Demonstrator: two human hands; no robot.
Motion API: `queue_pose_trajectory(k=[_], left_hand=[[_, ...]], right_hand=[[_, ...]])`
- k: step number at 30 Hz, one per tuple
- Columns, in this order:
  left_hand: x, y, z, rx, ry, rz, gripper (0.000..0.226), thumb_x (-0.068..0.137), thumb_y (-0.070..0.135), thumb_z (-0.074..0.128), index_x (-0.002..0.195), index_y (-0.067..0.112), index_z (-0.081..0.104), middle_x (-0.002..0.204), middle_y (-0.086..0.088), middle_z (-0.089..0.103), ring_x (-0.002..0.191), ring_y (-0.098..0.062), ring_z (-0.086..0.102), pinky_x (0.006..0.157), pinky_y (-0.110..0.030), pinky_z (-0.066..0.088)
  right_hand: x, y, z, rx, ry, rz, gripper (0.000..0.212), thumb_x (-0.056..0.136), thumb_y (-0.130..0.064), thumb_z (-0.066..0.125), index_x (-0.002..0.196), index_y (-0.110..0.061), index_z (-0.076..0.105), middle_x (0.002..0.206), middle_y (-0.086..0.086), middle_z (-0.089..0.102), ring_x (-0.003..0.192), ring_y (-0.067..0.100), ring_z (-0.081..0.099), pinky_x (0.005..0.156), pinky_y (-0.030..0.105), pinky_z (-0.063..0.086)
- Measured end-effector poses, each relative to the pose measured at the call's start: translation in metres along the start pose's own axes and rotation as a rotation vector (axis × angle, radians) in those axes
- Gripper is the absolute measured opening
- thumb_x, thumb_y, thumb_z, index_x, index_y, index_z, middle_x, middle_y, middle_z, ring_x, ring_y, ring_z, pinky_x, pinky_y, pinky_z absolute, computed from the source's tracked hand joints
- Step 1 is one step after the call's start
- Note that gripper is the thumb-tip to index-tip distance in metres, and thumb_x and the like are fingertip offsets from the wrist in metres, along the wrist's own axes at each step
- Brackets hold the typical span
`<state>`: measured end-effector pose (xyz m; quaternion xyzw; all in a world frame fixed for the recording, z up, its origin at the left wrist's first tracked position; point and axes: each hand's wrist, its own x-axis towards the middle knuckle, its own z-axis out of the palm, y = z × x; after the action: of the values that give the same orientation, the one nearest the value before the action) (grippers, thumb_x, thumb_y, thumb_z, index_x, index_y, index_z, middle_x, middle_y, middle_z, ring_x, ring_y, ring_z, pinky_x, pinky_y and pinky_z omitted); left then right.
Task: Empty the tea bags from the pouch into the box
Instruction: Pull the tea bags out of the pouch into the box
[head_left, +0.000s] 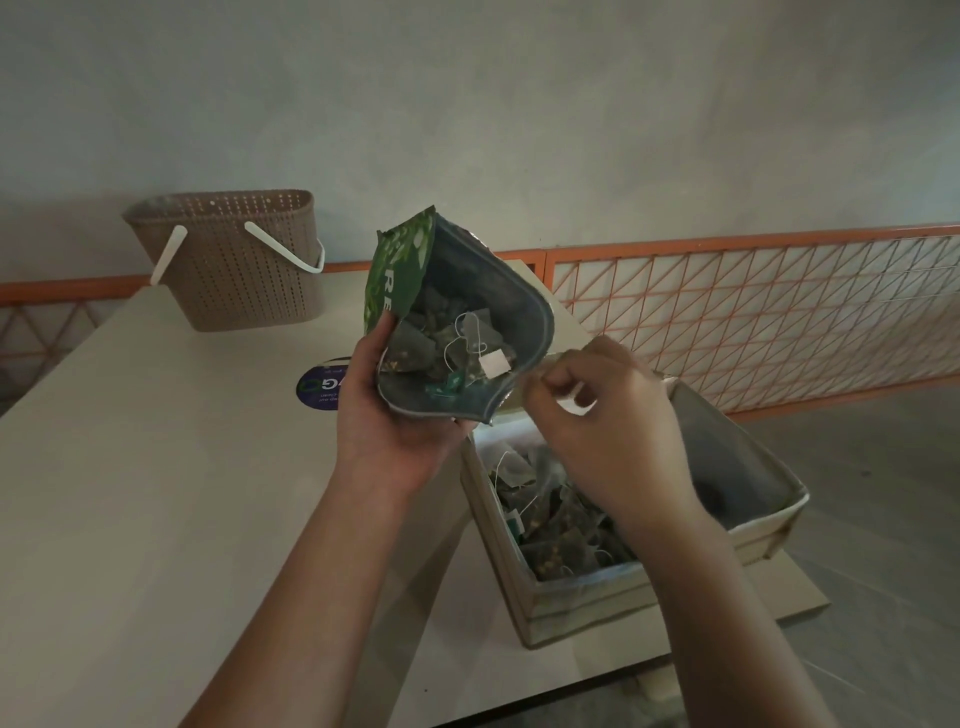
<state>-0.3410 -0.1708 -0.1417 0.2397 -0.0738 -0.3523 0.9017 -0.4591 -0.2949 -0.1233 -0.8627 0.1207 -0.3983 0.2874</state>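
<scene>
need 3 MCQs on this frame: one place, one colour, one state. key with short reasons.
1. Where is the basket?
A. far left of the table
B. inside the box
C. on the floor

2. What colour is the outside of the pouch?
A. red
B. green
C. yellow

3. What state is the pouch in?
A. sealed
B. open and empty
C. open with tea bags inside

Key:
1 A, it stands at the table's far left edge, by the wall.
2 B, green print shows above the left hand.
3 C, tea bags show through its mouth; others already lie in the box under the right hand.
</scene>
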Motion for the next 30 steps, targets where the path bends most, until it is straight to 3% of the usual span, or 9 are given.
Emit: queue_pose_trajectory(k=[3, 6, 10, 15, 20, 22, 24, 27, 30], left_hand=[[-0.002, -0.002, 0.003, -0.007, 0.021, 0.01, 0.056, 0.092, 0.049, 0.055, 0.137, 0.016, 0.062, 0.137, -0.014, 0.064, 0.127, -0.032, 0.059, 0.09, -0.044, 0.056], [-0.004, -0.003, 0.005, -0.001, 0.055, 0.028, 0.052, 0.09, 0.048, 0.057, 0.128, 0.014, 0.067, 0.135, -0.013, 0.066, 0.126, -0.03, 0.06, 0.099, -0.043, 0.05], [-0.004, -0.002, 0.003, 0.024, 0.054, 0.033, 0.054, 0.09, 0.047, 0.058, 0.133, 0.015, 0.065, 0.139, -0.011, 0.064, 0.128, -0.03, 0.059, 0.112, -0.044, 0.041], [-0.004, -0.001, 0.004, 0.041, 0.047, 0.037, 0.058, 0.086, 0.048, 0.059, 0.135, 0.016, 0.064, 0.139, -0.014, 0.063, 0.134, -0.032, 0.054, 0.114, -0.048, 0.038], [-0.005, -0.001, 0.007, 0.012, 0.056, 0.029, 0.054, 0.09, 0.05, 0.055, 0.132, 0.019, 0.066, 0.132, -0.014, 0.068, 0.119, -0.033, 0.064, 0.088, -0.041, 0.055], [-0.004, -0.001, 0.008, -0.009, 0.048, 0.024, 0.055, 0.089, 0.05, 0.057, 0.134, 0.02, 0.065, 0.134, -0.014, 0.067, 0.121, -0.034, 0.063, 0.089, -0.042, 0.056], [-0.004, -0.002, 0.007, -0.021, 0.038, 0.021, 0.057, 0.087, 0.049, 0.059, 0.136, 0.021, 0.063, 0.136, -0.014, 0.065, 0.124, -0.036, 0.062, 0.09, -0.043, 0.057], [-0.002, -0.002, 0.006, -0.037, 0.033, 0.02, 0.056, 0.088, 0.048, 0.059, 0.136, 0.021, 0.063, 0.135, -0.015, 0.065, 0.122, -0.037, 0.063, 0.085, -0.045, 0.059], [-0.001, -0.002, 0.005, -0.021, 0.03, 0.016, 0.053, 0.092, 0.049, 0.056, 0.137, 0.022, 0.062, 0.137, -0.014, 0.065, 0.125, -0.037, 0.061, 0.088, -0.045, 0.057]], right_hand=[[0.004, -0.006, 0.008, -0.067, 0.114, -0.049, 0.017, 0.082, -0.036, 0.071, 0.079, -0.02, 0.066, 0.097, -0.003, 0.053, 0.096, 0.016, 0.048, 0.075, 0.029, 0.042], [0.011, -0.015, 0.018, -0.201, 0.118, -0.059, 0.025, 0.081, -0.051, 0.068, 0.091, -0.029, 0.07, 0.123, 0.003, 0.049, 0.116, 0.022, 0.041, 0.087, 0.036, 0.041], [0.02, -0.024, 0.03, -0.458, -0.048, 0.037, 0.05, 0.073, -0.074, 0.061, 0.105, -0.038, 0.071, 0.142, 0.001, 0.04, 0.127, 0.031, 0.037, 0.095, 0.048, 0.04], [0.02, -0.023, 0.034, -0.36, -0.032, 0.059, 0.025, 0.083, -0.048, 0.065, 0.102, -0.032, 0.071, 0.133, -0.001, 0.046, 0.123, 0.028, 0.038, 0.096, 0.044, 0.035], [0.021, -0.02, 0.019, 0.038, 0.246, -0.064, 0.01, 0.082, -0.016, 0.068, 0.091, -0.017, 0.064, 0.123, 0.003, 0.053, 0.115, 0.016, 0.043, 0.091, 0.026, 0.038], [0.02, -0.02, 0.011, 0.158, 0.292, -0.083, 0.01, 0.083, -0.008, 0.067, 0.091, -0.013, 0.062, 0.114, 0.002, 0.055, 0.106, 0.016, 0.051, 0.086, 0.024, 0.045], [0.018, -0.02, 0.002, 0.28, 0.303, -0.059, 0.014, 0.086, -0.004, 0.065, 0.09, -0.015, 0.057, 0.103, 0.001, 0.059, 0.092, 0.014, 0.056, 0.077, 0.028, 0.05], [0.016, -0.02, -0.01, 0.441, 0.235, 0.045, 0.016, 0.089, -0.007, 0.066, 0.089, -0.016, 0.052, 0.087, -0.002, 0.062, 0.068, 0.004, 0.055, 0.059, 0.017, 0.046], [0.013, -0.017, -0.017, 0.528, 0.236, 0.126, 0.014, 0.091, -0.014, 0.066, 0.092, -0.015, 0.052, 0.082, 0.003, 0.061, 0.061, 0.004, 0.053, 0.056, 0.016, 0.043]])
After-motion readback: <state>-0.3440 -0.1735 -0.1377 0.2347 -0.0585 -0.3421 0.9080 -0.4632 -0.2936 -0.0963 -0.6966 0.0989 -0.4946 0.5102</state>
